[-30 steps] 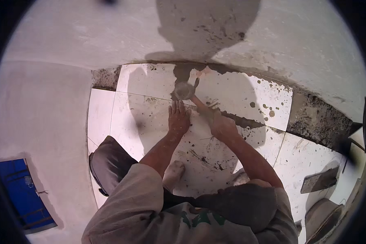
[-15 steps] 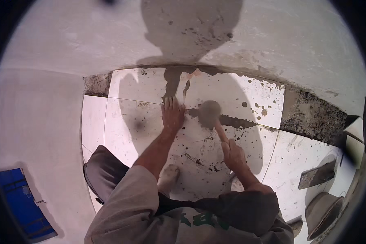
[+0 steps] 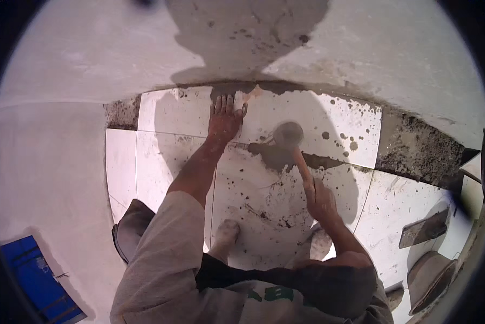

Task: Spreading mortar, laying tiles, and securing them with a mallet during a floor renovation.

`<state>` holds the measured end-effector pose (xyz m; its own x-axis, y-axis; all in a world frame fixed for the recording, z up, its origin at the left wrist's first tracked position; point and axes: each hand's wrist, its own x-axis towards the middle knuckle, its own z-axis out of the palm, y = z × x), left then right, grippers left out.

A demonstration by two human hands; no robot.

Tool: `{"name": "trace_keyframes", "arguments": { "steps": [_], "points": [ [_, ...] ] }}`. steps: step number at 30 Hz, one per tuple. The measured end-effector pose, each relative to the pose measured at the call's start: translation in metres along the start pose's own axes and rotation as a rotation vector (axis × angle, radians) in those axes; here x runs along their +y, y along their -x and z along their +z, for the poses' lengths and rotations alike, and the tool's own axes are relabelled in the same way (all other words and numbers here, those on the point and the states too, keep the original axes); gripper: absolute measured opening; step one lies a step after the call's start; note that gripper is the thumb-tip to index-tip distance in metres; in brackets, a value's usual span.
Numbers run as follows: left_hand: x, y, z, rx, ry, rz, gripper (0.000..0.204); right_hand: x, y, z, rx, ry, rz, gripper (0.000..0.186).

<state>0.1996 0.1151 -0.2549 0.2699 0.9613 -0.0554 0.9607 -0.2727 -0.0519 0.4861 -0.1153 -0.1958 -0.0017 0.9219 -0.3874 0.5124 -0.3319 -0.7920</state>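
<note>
Right hand [image 3: 319,198] is wrapped around the wooden handle of a rubber mallet [image 3: 289,135], whose round dark head sits on or just above the white tile [image 3: 307,121] laid against the base of the wall [image 3: 118,48]. Left hand [image 3: 223,117] lies flat, fingers spread, on the far edge of the same tile row, holding nothing. Mortar spatter marks the tile face, and a dark smear runs along the joint just below the mallet head.

Judgement: the seating goes best with light, even taps spread across the tile face, kept off corners and edges, while the flat hand feels for rocking and keeps the joint line true.

Bare mortar bed [image 3: 420,148] shows to the right of the tile. 1 flat trowel [image 3: 423,229] lies on the tiles at right, near a round bucket [image 3: 431,278]. 1 blue rectangular object [image 3: 35,275] rests at lower left; any label is illegible.
</note>
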Motion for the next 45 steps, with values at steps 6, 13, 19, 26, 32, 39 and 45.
{"name": "trace_keyframes", "arguments": {
  "steps": [6, 13, 19, 26, 32, 39, 45],
  "points": [
    [-0.019, 0.001, 0.006, -0.087, -0.171, 0.146, 0.062, -0.053, -0.059, 0.002, 0.077, -0.098, -0.316, 0.028],
    [-0.022, -0.001, -0.011, -0.118, -0.167, 0.246, 0.06, -0.066, -0.1, 0.022, 0.066, 0.207, -0.356, 0.032],
    [-0.011, 0.004, -0.01, 0.07, -0.22, 0.233, 0.057, -0.037, -0.052, 0.005, 0.052, 0.126, -0.25, 0.034],
    [0.04, 0.054, -0.002, -0.11, -0.035, 0.137, 0.092, 0.016, 0.005, -0.002, 0.222, -0.121, 0.155, 0.032],
    [0.048, 0.054, -0.018, -0.224, -0.052, 0.138, 0.105, 0.037, 0.022, -0.009, 0.262, -0.193, 0.162, 0.033],
    [0.079, 0.043, -0.036, -0.237, -0.029, 0.17, 0.114, 0.033, 0.036, -0.033, 0.248, -0.144, 0.253, 0.034],
    [0.117, 0.016, -0.043, -0.343, 0.034, 0.056, 0.122, 0.041, 0.047, -0.042, 0.251, -0.133, 0.278, 0.037]
  ]
}}
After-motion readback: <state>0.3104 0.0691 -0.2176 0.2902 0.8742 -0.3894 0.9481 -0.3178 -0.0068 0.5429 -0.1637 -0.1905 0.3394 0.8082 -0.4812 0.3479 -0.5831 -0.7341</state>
